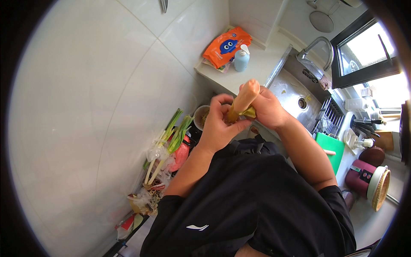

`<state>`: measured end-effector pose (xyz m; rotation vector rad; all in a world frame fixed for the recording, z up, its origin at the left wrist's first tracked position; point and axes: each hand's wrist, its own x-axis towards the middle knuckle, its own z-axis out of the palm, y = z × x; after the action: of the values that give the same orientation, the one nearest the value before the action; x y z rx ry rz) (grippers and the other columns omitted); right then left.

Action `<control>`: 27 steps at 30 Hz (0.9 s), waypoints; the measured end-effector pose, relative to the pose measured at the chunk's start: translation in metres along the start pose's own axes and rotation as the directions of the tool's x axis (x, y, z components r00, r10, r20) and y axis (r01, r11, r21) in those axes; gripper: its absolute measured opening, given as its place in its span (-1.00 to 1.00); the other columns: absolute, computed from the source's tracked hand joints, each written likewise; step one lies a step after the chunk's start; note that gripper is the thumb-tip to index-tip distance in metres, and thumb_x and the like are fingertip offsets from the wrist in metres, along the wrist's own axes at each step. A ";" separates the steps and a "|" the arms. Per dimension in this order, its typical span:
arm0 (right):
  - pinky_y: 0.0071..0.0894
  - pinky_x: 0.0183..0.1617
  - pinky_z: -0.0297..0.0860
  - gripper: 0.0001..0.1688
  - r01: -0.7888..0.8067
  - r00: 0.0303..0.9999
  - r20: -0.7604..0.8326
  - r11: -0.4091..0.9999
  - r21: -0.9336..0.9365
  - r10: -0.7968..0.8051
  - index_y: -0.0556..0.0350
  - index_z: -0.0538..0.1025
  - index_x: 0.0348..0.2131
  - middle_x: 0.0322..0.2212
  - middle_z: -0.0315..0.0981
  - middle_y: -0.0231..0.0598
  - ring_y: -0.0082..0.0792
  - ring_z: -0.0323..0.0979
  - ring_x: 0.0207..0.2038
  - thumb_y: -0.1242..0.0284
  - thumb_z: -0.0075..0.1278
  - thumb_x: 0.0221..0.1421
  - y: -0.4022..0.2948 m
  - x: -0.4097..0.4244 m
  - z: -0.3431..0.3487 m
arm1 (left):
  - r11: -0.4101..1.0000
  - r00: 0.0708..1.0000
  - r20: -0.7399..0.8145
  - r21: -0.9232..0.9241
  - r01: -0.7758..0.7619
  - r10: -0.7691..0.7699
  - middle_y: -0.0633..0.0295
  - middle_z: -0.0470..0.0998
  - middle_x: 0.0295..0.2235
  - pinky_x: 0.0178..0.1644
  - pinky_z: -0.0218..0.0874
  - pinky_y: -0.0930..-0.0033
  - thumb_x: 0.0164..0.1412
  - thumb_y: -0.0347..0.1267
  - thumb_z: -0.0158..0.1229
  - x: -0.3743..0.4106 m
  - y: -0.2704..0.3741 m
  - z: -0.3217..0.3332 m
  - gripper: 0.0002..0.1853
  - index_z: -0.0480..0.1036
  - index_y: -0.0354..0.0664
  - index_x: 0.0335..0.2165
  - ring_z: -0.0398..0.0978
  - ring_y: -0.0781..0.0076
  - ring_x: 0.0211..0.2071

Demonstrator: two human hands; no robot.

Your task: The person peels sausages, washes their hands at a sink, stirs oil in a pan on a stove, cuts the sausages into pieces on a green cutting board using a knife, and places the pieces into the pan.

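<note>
A thick pink sausage is held up in front of me, its upper part bare. Yellow-green wrapper is folded back around its lower part. My left hand curls around the wrapped lower end, thumb towards the right. From the other side, my right hand grips the sausage, with fingertips showing behind its upper part. The loose wrapper flap lies against the right hand. The sausage's lowest end is hidden by my left fingers.
A steel sink with a faucet lies ahead right. On the counter stand a blue pump bottle and an orange wipes pack. A pink sausage-like piece is on the green cutting board. Scallions lie left, near a bin.
</note>
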<state>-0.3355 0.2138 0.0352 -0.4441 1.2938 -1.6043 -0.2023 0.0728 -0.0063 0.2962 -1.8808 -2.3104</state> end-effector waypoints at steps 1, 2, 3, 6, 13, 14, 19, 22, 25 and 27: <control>-0.48 -0.13 0.42 -0.58 0.018 1.000 -0.018 0.997 0.080 -0.016 0.16 0.60 -0.14 -0.31 0.58 -0.34 -0.53 0.50 -0.24 0.22 -0.17 0.47 0.000 0.000 -0.001 | 0.993 1.000 -0.007 0.111 -0.029 0.030 0.21 0.52 -0.39 -0.20 0.35 0.39 0.19 -0.28 0.46 -0.002 -0.006 -0.003 -0.37 0.23 -0.23 0.04 0.49 0.47 -0.34; -0.46 -0.13 0.42 -0.58 0.007 0.999 -0.050 0.999 0.036 -0.005 0.17 0.60 -0.13 -0.31 0.58 -0.34 -0.52 0.50 -0.24 0.23 -0.17 0.47 -0.002 0.001 -0.001 | 0.974 0.998 -0.011 0.221 -0.056 0.060 0.23 0.48 -0.42 -0.22 0.32 0.38 0.23 -0.23 0.43 -0.004 -0.011 -0.007 -0.46 0.27 -0.24 -0.05 0.44 0.47 -0.37; -0.44 -0.13 0.43 -0.58 -0.007 0.997 -0.083 1.000 -0.006 0.007 0.18 0.59 -0.12 -0.30 0.58 -0.33 -0.52 0.50 -0.23 0.23 -0.16 0.47 -0.007 0.002 0.000 | 0.942 0.996 -0.012 0.327 -0.079 0.088 0.25 0.43 -0.45 -0.25 0.29 0.37 0.26 -0.18 0.40 -0.005 -0.011 -0.008 -0.52 0.32 -0.24 -0.14 0.39 0.48 -0.40; -0.37 -0.13 0.45 -0.60 -0.035 0.981 -0.193 0.986 -0.162 0.004 0.22 0.59 -0.11 -0.29 0.59 -0.32 -0.48 0.51 -0.23 0.26 -0.13 0.47 -0.025 0.002 0.013 | 0.907 0.973 -0.082 0.386 -0.167 0.214 0.24 0.37 -0.47 -0.31 0.24 0.33 0.30 0.03 0.30 -0.008 -0.006 -0.003 -0.47 0.36 -0.25 -0.23 0.29 0.43 -0.45; -0.20 -0.10 0.47 -0.71 0.054 0.924 -0.248 0.744 -0.667 -0.289 0.17 0.62 -0.08 -0.24 0.64 -0.04 -0.15 0.60 -0.19 0.37 0.00 0.36 -0.009 0.000 0.016 | 0.863 0.937 -0.082 0.423 -0.275 0.339 0.19 0.37 -0.47 -0.34 0.25 0.32 0.26 0.24 0.15 -0.003 -0.018 -0.008 -0.31 0.33 -0.26 -0.23 0.33 0.34 -0.46; -0.17 -0.12 0.48 -0.72 0.052 0.929 -0.233 0.727 -0.685 -0.287 0.16 0.62 -0.10 -0.26 0.63 -0.02 -0.08 0.60 -0.19 0.37 0.02 0.34 -0.003 0.002 0.014 | 0.854 0.926 -0.090 0.428 -0.296 0.366 0.19 0.37 -0.48 -0.34 0.25 0.31 0.26 0.24 0.14 0.000 -0.017 -0.008 -0.30 0.33 -0.26 -0.23 0.33 0.33 -0.47; -0.07 -0.23 0.51 -0.75 0.019 0.925 -0.186 0.528 -0.849 -0.331 0.16 0.63 -0.26 -0.38 0.63 0.00 0.07 0.61 -0.27 0.33 0.10 0.23 0.019 0.008 0.019 | 0.853 0.928 -0.113 0.445 -0.273 0.356 0.23 0.39 -0.43 -0.28 0.27 0.35 0.30 0.27 0.07 0.005 -0.025 0.000 -0.27 0.33 -0.28 -0.17 0.35 0.39 -0.42; -0.04 -0.29 0.53 -0.76 -0.137 0.965 -0.200 0.322 -0.937 -0.171 0.13 0.61 -0.33 -0.44 0.62 -0.03 0.06 0.62 -0.35 0.32 0.09 0.16 0.028 0.012 0.018 | 0.870 0.926 -0.153 0.421 -0.256 0.346 0.14 0.39 -0.39 -0.24 0.29 0.29 0.30 0.25 0.08 0.006 -0.030 0.008 -0.28 0.32 -0.29 -0.18 0.38 0.26 -0.39; -0.02 -0.32 0.54 -0.76 -0.194 0.977 -0.199 0.076 -0.978 -0.075 0.10 0.62 -0.37 -0.45 0.62 -0.02 0.07 0.62 -0.38 0.30 0.07 0.13 0.030 0.009 0.019 | 0.868 0.923 -0.155 0.423 -0.260 0.352 0.05 0.42 -0.16 -0.02 0.26 0.26 0.35 0.20 0.05 0.002 -0.051 0.003 -0.31 0.33 -0.30 -0.10 0.40 0.26 -0.15; 0.00 -0.33 0.54 -0.75 -0.194 0.977 -0.201 0.083 -0.977 -0.077 0.10 0.62 -0.40 -0.47 0.61 -0.02 0.08 0.62 -0.40 0.29 0.06 0.14 0.038 0.007 0.018 | 0.820 0.858 -0.168 0.427 -0.381 0.485 0.01 0.37 -0.01 0.13 0.19 0.22 0.41 0.16 0.03 0.006 -0.066 0.001 -0.35 0.33 -0.30 -0.05 0.34 0.26 0.01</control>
<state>-0.3073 0.2005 0.0056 -1.0556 2.4843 -0.3348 -0.2078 0.0862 -0.0710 0.1801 -1.9859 -1.5186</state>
